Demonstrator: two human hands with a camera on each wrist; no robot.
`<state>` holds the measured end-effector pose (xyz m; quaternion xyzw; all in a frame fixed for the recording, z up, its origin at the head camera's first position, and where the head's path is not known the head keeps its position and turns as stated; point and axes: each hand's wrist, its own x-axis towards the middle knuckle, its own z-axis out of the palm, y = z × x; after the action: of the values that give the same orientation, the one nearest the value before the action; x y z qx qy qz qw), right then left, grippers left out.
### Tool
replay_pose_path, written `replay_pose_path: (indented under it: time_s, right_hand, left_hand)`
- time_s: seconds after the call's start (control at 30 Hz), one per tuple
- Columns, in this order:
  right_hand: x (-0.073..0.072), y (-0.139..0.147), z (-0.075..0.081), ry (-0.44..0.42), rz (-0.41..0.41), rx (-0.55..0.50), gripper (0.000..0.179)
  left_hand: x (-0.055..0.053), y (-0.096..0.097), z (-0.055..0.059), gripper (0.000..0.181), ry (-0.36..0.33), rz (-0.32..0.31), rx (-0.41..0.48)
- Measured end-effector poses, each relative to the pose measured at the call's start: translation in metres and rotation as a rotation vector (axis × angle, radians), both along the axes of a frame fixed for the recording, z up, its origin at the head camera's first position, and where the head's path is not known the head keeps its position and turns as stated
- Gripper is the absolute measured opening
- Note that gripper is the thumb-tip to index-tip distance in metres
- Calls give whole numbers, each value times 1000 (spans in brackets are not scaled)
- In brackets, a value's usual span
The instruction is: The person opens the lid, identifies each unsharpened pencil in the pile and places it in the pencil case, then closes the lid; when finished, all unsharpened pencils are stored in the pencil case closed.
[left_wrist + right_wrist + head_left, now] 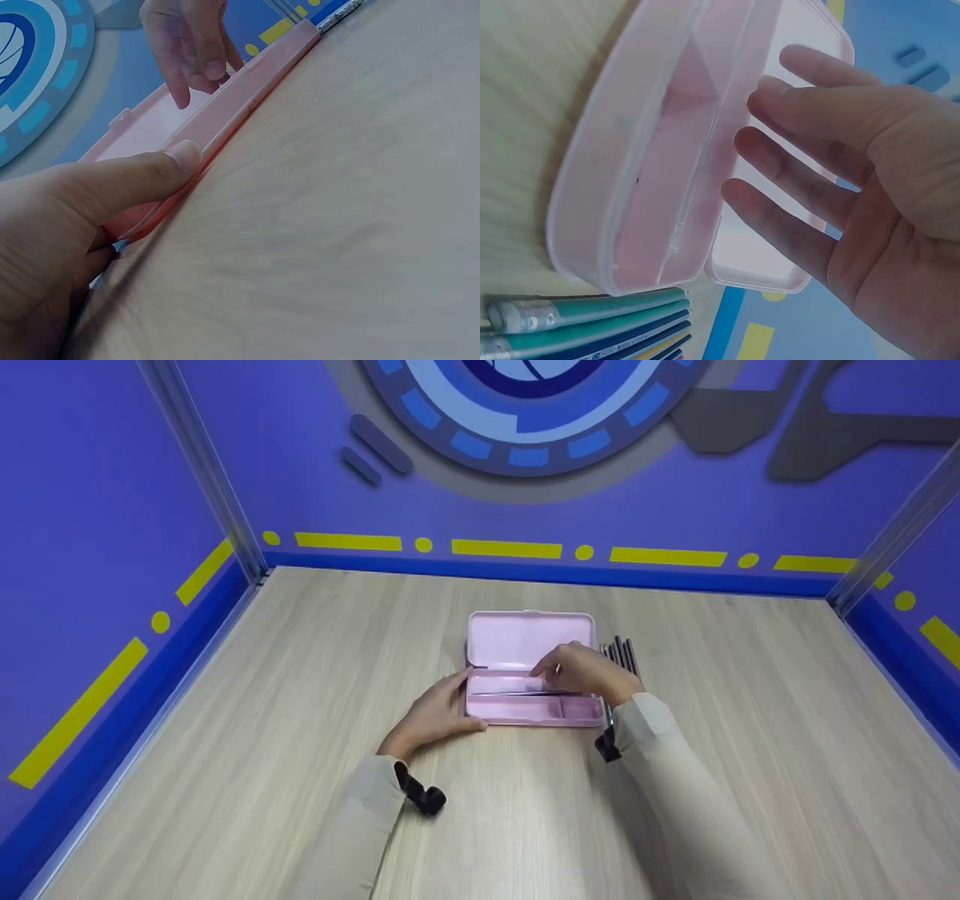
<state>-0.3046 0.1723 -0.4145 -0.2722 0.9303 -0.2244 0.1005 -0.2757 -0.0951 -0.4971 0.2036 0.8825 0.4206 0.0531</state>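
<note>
A pink pencil case (pixel 514 710) lies with its lid (pixel 517 639) folded back toward the wall. My left hand (pixel 433 711) grips its left end, the thumb (pixel 184 155) along the front side and the fingers round behind. Over the rear of the tray hovers my right hand (pixel 589 669), its fingers (pixel 772 161) loosely spread with nothing between them. Inside the tray, a thin lengthwise divider (pixel 697 176) and a small right-hand compartment (pixel 581 708) show. Several pencils (pixel 607 319), green, dark blue and yellow, lie side by side just right of the case, partly hidden by the right arm in the head view.
The case rests on a pale wood-grain table (pixel 300 675). Blue panels with yellow dashes enclose its back (pixel 420 514) and sides. Each wrist wears a black camera mount, the left one (pixel 427 799) close above the tabletop.
</note>
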Motion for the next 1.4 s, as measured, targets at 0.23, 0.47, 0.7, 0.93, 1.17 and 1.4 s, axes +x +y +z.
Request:
replay_pose_path:
  time_s: [0.23,0.47,0.7,0.93,1.17,1.4]
  right_hand:
    - [-1,9,8,-40,-41,-4,28]
    - [1,32,13,-47,-105,-20,28]
    - [4,69,5,48,-184,-63,29]
    - [13,95,-7,-32,-338,-73,36]
    - [17,115,-15,-119,-435,-93,45]
    - [20,133,-19,-189,-449,-101,50]
  left_hand:
    - [-5,-2,4,97,13,4,18]
    - [-5,-4,3,99,4,2,14]
    - [-2,-3,0,98,9,6,15]
    - [4,-4,-4,98,-4,2,-2]
    - [3,-2,-3,97,-8,14,-2]
    - [1,1,-1,98,-10,6,-11]
